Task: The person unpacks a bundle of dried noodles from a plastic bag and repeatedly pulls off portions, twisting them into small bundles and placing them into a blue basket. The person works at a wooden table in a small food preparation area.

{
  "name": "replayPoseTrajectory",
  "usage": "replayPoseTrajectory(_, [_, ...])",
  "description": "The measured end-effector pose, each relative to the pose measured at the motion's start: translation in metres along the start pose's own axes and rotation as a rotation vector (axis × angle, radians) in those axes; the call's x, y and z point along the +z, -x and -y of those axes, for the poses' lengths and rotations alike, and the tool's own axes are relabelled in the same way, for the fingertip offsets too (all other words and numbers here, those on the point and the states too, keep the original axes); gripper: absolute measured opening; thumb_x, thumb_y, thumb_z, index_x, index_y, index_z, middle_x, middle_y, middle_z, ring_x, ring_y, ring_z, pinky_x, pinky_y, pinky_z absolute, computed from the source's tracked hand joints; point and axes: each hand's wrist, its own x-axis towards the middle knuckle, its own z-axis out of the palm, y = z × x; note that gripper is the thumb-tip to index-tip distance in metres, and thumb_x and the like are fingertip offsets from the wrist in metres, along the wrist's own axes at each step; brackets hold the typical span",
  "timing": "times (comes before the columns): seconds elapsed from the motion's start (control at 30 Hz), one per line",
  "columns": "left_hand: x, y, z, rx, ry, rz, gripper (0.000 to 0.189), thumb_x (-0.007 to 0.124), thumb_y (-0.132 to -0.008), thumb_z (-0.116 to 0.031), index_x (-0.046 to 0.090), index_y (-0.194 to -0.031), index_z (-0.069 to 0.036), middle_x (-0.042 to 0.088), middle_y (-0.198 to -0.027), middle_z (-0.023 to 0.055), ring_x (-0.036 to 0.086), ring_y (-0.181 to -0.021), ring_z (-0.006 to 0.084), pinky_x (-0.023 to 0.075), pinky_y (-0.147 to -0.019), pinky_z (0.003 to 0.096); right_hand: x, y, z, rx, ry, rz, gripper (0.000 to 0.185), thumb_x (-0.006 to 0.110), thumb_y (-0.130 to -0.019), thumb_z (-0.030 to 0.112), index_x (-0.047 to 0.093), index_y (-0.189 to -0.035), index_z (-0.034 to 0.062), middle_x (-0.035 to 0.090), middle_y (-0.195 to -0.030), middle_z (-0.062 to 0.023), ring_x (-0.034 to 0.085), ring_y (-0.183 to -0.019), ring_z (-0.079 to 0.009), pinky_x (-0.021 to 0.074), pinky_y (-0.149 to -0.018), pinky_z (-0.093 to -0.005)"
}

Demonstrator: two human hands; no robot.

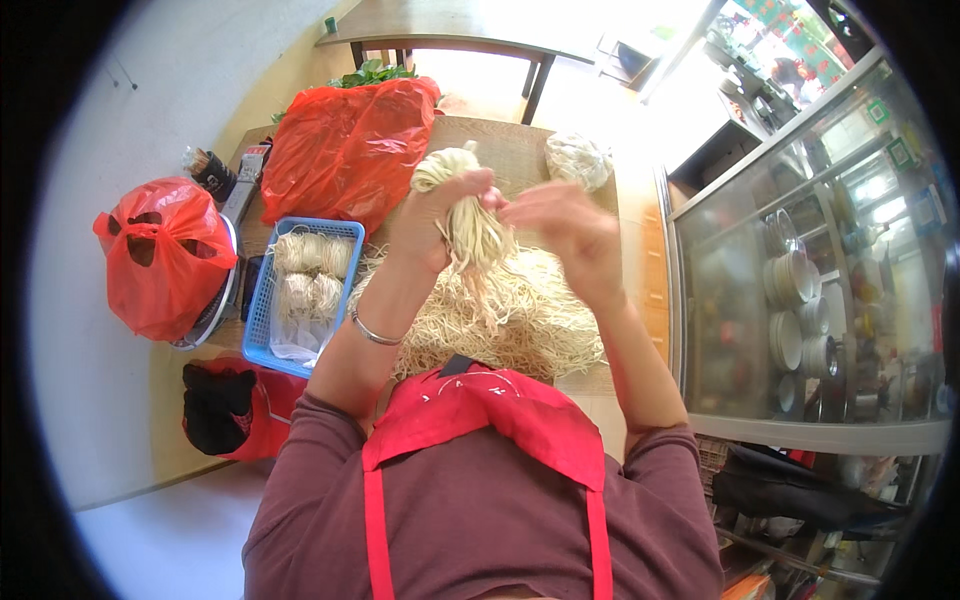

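Observation:
My left hand (420,229) grips a bundle of pale noodles (478,229) above the table. The bundle is folded over at its top, and loose ends hang below the thumb. To the right of it, my right hand (576,225) is blurred, its fingertips close to the bundle and the left thumb. Whether those fingers pinch any strands cannot be made out. Beneath both hands spreads a large heap of loose noodles (517,322). Left of the heap, a blue plastic basket (259,330) holds several noodle bundles (311,262) on a clear plastic bag.
A red plastic bag (345,150) with green leaves (371,73) behind it lies at the table's far left. Another red bag (165,259) stands further left, near a dark holder of sticks (214,176). A whitish plastic bag (579,159) sits far right. A glass-fronted cabinet (810,300) with dishes flanks my right.

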Motion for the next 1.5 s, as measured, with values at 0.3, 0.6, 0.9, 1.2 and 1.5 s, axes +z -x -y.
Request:
replayPoseTrajectory(0.3, [0.032,0.004,-0.086,0.348,-0.693,-0.037,0.021,0.070,-0.085,-0.013,0.061,-0.100,0.000,0.064,-0.077,0.0060,0.063,-0.068,0.0138,0.0540,-0.061,0.0284,0.039,0.021,-0.008,0.590,-0.860,0.685,0.030,0.060,-0.095,0.028,0.057,-0.113,0.0035,0.058,-0.077,-0.0012,0.052,-0.064,-0.0111,0.0444,-0.062,-0.0272])
replayPoseTrajectory(0.6, [0.030,0.034,-0.014,0.090,-0.307,-0.012,0.041,0.074,-0.084,-0.015,0.053,-0.117,-0.002,0.063,-0.095,0.0063,0.062,-0.086,0.0117,0.0508,-0.076,0.0247,0.045,-0.030,0.007,0.288,-0.319,-0.066,0.033,0.071,-0.084,0.020,0.058,-0.110,0.0037,0.057,-0.112,-0.0090,0.057,-0.098,-0.0256,0.0476,-0.084,-0.0377])
replayPoseTrajectory(0.9, [0.045,0.032,-0.034,0.506,-1.681,0.388,0.061,0.083,-0.070,-0.030,0.057,-0.119,-0.006,0.061,-0.096,0.0056,0.057,-0.103,0.0183,0.0442,-0.088,0.0323,0.053,0.026,-0.005,0.762,-1.928,0.069,0.044,0.054,-0.096,0.033,0.049,-0.126,0.0005,0.062,-0.113,-0.0173,0.062,-0.106,-0.0245,0.0533,-0.088,-0.0372])
replayPoseTrajectory(1.2, [0.014,0.085,0.036,0.225,-0.156,0.006,0.093,0.086,-0.068,-0.031,0.033,-0.140,-0.008,0.046,-0.129,0.0072,0.047,-0.119,0.0178,0.0381,-0.102,0.0332,0.063,0.014,0.029,0.337,-0.646,0.081,0.086,0.081,-0.072,0.014,0.029,-0.141,0.0057,0.050,-0.128,-0.0176,0.052,-0.119,-0.0281,0.0426,-0.097,-0.0410])
replayPoseTrajectory(1.5, [-0.065,0.150,0.014,0.145,-0.642,-0.471,0.076,0.087,-0.062,-0.008,0.046,-0.126,-0.005,0.059,-0.110,0.0047,0.058,-0.102,0.0130,0.0504,-0.087,0.0299,0.129,0.029,0.033,0.237,0.030,0.527,0.100,0.080,-0.066,0.016,0.023,-0.148,0.0080,0.029,-0.148,-0.0186,0.032,-0.135,-0.0363,0.0229,-0.110,-0.0467])
